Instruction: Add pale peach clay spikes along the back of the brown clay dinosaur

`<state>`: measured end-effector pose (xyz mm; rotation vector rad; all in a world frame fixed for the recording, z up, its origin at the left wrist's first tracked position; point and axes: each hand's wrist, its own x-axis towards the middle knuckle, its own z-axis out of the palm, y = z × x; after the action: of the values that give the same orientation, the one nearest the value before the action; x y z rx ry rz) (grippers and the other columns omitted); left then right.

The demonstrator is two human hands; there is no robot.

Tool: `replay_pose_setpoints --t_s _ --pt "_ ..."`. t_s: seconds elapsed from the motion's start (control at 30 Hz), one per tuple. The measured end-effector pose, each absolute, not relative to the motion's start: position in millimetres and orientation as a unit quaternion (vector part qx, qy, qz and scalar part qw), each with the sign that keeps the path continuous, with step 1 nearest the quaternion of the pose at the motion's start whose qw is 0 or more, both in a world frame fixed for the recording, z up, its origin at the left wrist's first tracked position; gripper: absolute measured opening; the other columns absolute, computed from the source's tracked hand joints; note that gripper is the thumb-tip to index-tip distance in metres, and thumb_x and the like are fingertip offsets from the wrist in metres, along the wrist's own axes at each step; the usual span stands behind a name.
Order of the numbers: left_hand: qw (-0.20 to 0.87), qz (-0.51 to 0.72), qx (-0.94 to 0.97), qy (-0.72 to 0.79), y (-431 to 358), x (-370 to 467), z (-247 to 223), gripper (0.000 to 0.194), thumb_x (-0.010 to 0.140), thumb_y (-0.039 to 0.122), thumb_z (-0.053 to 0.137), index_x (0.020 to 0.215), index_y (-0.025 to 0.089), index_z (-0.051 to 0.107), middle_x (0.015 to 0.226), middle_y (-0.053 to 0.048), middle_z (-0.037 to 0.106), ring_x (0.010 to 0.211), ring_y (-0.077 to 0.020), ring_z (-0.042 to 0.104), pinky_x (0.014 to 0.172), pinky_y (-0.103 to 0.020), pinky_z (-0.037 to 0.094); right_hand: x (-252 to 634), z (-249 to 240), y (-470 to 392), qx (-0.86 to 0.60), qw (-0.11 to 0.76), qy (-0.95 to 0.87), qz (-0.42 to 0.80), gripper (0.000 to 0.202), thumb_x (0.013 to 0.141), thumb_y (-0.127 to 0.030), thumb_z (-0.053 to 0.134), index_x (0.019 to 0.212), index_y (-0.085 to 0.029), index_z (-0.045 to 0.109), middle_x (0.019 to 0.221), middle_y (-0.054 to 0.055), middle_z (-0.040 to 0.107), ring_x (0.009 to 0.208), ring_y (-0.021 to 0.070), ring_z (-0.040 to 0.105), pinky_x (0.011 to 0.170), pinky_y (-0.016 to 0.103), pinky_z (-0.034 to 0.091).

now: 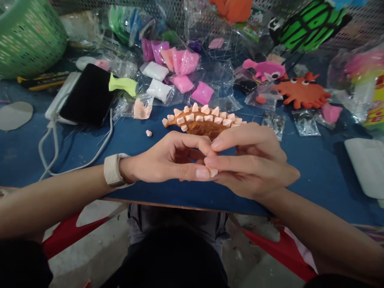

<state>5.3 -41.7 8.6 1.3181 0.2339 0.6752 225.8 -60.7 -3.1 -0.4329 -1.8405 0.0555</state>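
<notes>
Between the fingertips of my left hand (pixel 171 160) and my right hand (pixel 255 160) is a small piece of pale pink clay (pixel 213 172). Both hands pinch it together, fingers touching, just above the table's front part. Behind them lies a brown clay figure (pixel 201 127) with rows of pale pink spikes along its back. My hands hide its lower side and right end. A loose pale pink clay bit (pixel 149 133) rests on the table to the left of the figure.
A black phone (pixel 87 95) lies on a white device with a cable at left, near a green basket (pixel 33 40). Packets of coloured clay (pixel 183 62) spread along the back. An orange clay crab (pixel 303 92) and a pink clay fish (pixel 264 70) sit at right, above a white case (pixel 366 164).
</notes>
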Motion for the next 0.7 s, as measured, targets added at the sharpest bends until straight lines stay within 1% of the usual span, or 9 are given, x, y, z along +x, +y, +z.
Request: replay_pose_setpoints --t_s 0.13,0.3,0.4,0.5,0.57,0.67,0.7 --pt "0.734 0.311 0.595 0.101 -41.2 6.4 6.4 0.015 0.098 0.029 0.092 0.097 0.017 0.083 0.096 -0.006 0.082 0.083 -0.0128 0.075 0.076 -0.022 0.062 228.2 -1.6 -59.9 -0.178 0.573 -0.800 0.012 0.010 0.105 -0.035 0.085 0.108 -0.027 0.089 0.108 0.003 0.085 0.084 0.0176 0.079 0.076 0.033 0.072" --pt "0.739 0.310 0.591 0.089 -40.5 7.9 7.7 0.016 0.098 0.030 0.092 0.096 0.017 0.084 0.097 -0.008 0.084 0.092 -0.0163 0.081 0.087 -0.027 0.067 229.5 -1.4 -60.8 -0.186 0.568 -0.802 0.007 0.008 0.104 -0.037 0.087 0.109 -0.031 0.089 0.109 -0.001 0.085 0.081 0.0165 0.079 0.075 0.034 0.073" --pt "0.728 0.315 0.602 0.092 -39.8 7.4 7.7 0.017 0.098 0.032 0.092 0.093 0.017 0.084 0.096 -0.007 0.084 0.090 -0.0153 0.080 0.086 -0.026 0.066 230.0 -2.8 -60.9 -0.189 0.571 -0.799 0.007 0.011 0.105 -0.041 0.085 0.113 -0.033 0.088 0.109 -0.001 0.086 0.080 0.0166 0.079 0.074 0.035 0.073" --pt "0.723 0.318 0.606 0.097 -39.1 6.2 6.6 0.017 0.098 0.032 0.093 0.093 0.018 0.085 0.095 -0.006 0.084 0.088 -0.0146 0.080 0.084 -0.025 0.065 231.1 -3.2 -61.1 -0.195 0.563 -0.803 0.015 0.015 0.103 -0.045 0.087 0.115 -0.035 0.088 0.111 -0.001 0.086 0.081 0.0184 0.080 0.073 0.038 0.073" --pt "0.721 0.320 0.606 0.100 -38.5 5.7 6.0 0.018 0.097 0.033 0.094 0.096 0.018 0.085 0.097 -0.007 0.084 0.089 -0.0148 0.080 0.085 -0.025 0.065 232.1 -2.9 -61.3 -0.192 0.560 -0.805 0.016 0.016 0.101 -0.043 0.089 0.114 -0.034 0.088 0.111 -0.001 0.087 0.079 0.0187 0.080 0.073 0.039 0.073" --pt "0.719 0.322 0.609 0.095 -37.8 6.1 6.3 0.020 0.098 0.035 0.094 0.096 0.017 0.086 0.100 -0.008 0.084 0.094 -0.0162 0.081 0.089 -0.026 0.067 232.9 -2.5 -61.3 -0.191 0.564 -0.803 0.007 0.011 0.101 -0.039 0.089 0.111 -0.034 0.088 0.110 -0.002 0.087 0.077 0.0178 0.079 0.073 0.038 0.072" --pt "0.716 0.324 0.611 0.094 -37.7 6.4 6.6 0.020 0.098 0.035 0.094 0.095 0.017 0.085 0.098 -0.008 0.085 0.094 -0.0161 0.081 0.089 -0.026 0.067 232.9 -2.5 -61.0 -0.192 0.565 -0.802 0.012 0.012 0.100 -0.040 0.089 0.110 -0.033 0.088 0.110 -0.001 0.087 0.078 0.0179 0.079 0.073 0.037 0.072"
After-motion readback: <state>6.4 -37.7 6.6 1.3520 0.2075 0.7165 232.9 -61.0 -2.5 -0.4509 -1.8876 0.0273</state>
